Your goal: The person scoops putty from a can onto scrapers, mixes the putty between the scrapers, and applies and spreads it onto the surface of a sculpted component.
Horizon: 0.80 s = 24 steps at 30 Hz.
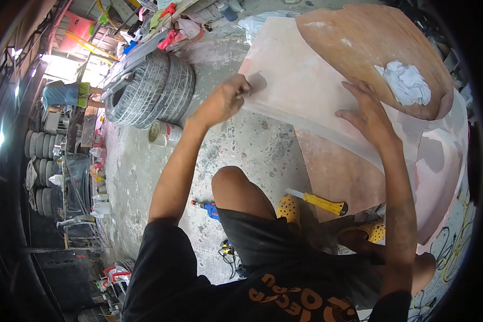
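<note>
A pale pinkish-white panel [290, 64] with a sanded, matte surface lies in front of me. My left hand [225, 101] is at its left corner, fingers curled in a pinch. What the fingers hold, if anything, I cannot make out. My right hand [366, 112] is over the panel's near part, thumb and fingers apart, with nothing in it. A crumpled white cloth [407, 83] rests on the brown curved section [359, 35] behind. Below the panel's near edge is a brown board [338, 172], with a yellow snap-off knife [326, 203] across it.
Two stacked tyres [153, 88] and a bucket [163, 133] stand on the left. A blue power tool [208, 209] lies on the stained concrete floor [247, 145] by my knee. Yellow cords [449, 255] trail at the right. Another person [64, 95] is far left.
</note>
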Tool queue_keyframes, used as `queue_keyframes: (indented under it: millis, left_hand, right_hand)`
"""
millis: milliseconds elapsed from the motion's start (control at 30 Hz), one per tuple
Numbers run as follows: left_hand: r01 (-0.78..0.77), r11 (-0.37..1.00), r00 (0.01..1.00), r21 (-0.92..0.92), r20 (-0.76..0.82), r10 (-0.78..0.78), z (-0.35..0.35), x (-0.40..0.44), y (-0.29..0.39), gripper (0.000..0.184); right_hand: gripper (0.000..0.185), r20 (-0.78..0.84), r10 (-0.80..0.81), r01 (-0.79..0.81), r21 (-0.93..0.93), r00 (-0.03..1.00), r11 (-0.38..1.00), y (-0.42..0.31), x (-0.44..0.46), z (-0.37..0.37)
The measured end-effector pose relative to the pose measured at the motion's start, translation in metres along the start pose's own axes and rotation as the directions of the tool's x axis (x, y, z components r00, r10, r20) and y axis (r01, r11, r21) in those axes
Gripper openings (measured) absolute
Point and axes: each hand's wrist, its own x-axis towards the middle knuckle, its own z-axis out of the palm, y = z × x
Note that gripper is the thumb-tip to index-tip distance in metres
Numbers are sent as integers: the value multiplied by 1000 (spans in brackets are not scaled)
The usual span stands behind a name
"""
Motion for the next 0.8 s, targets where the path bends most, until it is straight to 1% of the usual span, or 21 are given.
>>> queue_keyframes:
  millis: [33,133,167,267,367,567,800]
  left_hand:
    - [51,998,998,27,-50,-50,-7,6,-5,27]
    - [-15,996,997,84,-71,21,-13,31,-35,27]
    - [-40,993,997,109,-64,47,-12,39,-39,28]
    - [-51,987,999,152,20,49,-11,52,-43,31]
    - [-82,988,995,129,66,74,-9,49,-40,33]
    - [-190,973,981,134,3,191,6,37,-46,35]
    - [-237,963,964,124,-92,249,24,16,-51,37]
  right_hand:
    - [68,64,27,-23,-59,998,998,4,8,5]
    - [77,213,167,-134,-158,963,978,3,20,10]
    - [78,214,163,-131,-157,963,979,5,21,13]
    - [81,217,172,-140,-156,961,978,9,20,15]
    - [83,228,198,-165,-157,953,974,5,20,15]
    - [84,237,208,-171,-166,949,971,3,20,12]
    - [84,235,204,-169,-159,951,973,5,18,13]
